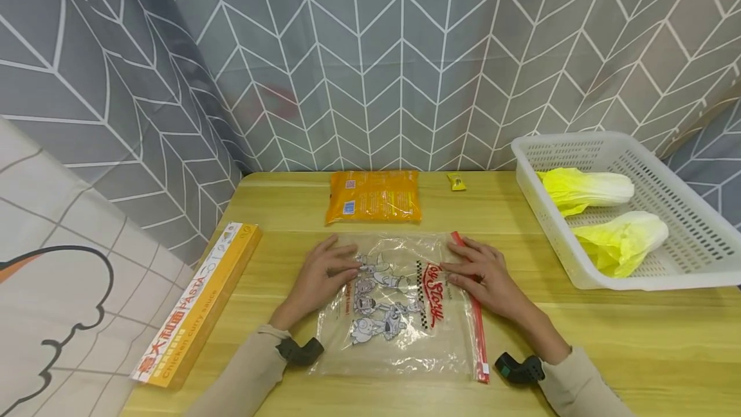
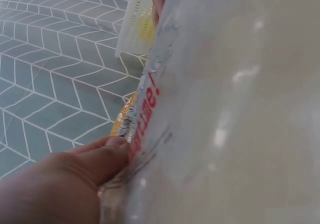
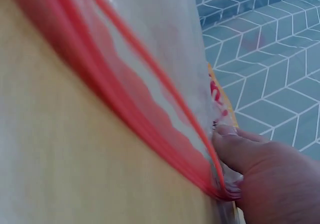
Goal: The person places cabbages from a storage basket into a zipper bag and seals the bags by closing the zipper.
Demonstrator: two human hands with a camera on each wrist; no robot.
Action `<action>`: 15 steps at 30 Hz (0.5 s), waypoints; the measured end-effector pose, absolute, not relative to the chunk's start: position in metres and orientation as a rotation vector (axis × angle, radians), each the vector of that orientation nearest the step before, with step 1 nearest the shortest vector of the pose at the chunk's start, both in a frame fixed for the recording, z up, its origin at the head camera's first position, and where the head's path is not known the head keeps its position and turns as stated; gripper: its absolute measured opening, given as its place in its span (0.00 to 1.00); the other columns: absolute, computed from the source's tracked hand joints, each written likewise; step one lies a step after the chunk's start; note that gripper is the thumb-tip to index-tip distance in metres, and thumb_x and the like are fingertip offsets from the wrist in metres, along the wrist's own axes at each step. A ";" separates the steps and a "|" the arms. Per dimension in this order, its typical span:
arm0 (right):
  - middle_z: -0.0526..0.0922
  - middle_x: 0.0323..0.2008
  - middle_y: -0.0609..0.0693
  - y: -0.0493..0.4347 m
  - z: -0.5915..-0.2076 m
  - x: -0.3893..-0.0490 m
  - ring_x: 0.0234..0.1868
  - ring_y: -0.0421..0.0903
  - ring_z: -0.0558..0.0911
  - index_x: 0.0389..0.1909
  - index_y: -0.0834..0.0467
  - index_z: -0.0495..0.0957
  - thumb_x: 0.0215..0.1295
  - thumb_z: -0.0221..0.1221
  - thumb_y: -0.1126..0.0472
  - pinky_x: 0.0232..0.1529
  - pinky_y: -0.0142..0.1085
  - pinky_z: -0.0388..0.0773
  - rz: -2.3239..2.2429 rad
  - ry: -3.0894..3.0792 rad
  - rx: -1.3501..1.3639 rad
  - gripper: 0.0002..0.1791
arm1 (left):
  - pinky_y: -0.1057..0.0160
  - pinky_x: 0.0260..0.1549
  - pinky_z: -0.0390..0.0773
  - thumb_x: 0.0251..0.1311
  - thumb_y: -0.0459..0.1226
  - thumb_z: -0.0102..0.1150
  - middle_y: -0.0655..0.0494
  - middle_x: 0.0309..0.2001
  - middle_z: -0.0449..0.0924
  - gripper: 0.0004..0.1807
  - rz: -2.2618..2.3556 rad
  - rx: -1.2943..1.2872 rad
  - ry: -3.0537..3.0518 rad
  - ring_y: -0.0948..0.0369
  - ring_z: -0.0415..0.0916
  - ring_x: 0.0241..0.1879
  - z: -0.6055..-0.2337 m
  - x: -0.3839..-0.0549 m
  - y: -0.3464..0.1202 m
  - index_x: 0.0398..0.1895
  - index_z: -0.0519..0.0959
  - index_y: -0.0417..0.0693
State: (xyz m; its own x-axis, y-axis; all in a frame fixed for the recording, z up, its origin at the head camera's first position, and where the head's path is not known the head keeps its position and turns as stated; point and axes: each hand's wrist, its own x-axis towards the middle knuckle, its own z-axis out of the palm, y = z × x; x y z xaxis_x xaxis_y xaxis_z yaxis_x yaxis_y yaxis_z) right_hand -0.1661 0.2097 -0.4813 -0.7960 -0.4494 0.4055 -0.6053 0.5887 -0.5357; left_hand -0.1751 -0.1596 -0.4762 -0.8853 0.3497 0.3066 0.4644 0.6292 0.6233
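Note:
A clear zip bag (image 1: 405, 352) with a red slider edge lies flat on the table. Cartoon figures and red "Toy Story" lettering are printed on it. My left hand (image 1: 324, 272) rests on its left part, fingers spread and slightly bent. On the right, my right hand (image 1: 486, 275) lies across the red zip edge with its fingertips on the plastic. The left wrist view has the left thumb (image 2: 107, 156) against the printed film. In the right wrist view the red zip strip (image 3: 150, 109) runs under the right hand (image 3: 270, 174). Nothing shows inside the bag.
An orange packet (image 1: 373, 197) and a small yellow wrapped piece (image 1: 456, 181) lie behind the bag. At left is a long pasta box (image 1: 197, 304). On the right, a white perforated basket (image 1: 552, 237) holds two pale leafy cabbages (image 1: 622, 243). Patterned curtain (image 1: 370, 63) hangs behind the table.

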 end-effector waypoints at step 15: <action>0.78 0.65 0.63 0.197 -0.465 -0.175 0.70 0.69 0.65 0.50 0.52 0.88 0.62 0.67 0.66 0.64 0.63 0.54 0.959 -2.494 0.752 0.16 | 0.36 0.73 0.58 0.62 0.40 0.70 0.54 0.63 0.82 0.09 -0.988 -0.724 -2.584 0.43 0.59 0.76 -0.450 -0.186 -0.164 0.44 0.90 0.54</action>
State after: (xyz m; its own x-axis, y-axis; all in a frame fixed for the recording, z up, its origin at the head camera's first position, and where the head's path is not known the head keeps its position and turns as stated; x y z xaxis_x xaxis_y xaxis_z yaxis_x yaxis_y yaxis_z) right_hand -0.1750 0.1970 -0.4646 -0.7916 -0.3473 0.5027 -0.5946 0.6272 -0.5031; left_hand -0.1864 -0.1644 -0.4500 -0.8347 0.3523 0.4232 0.5448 0.6402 0.5416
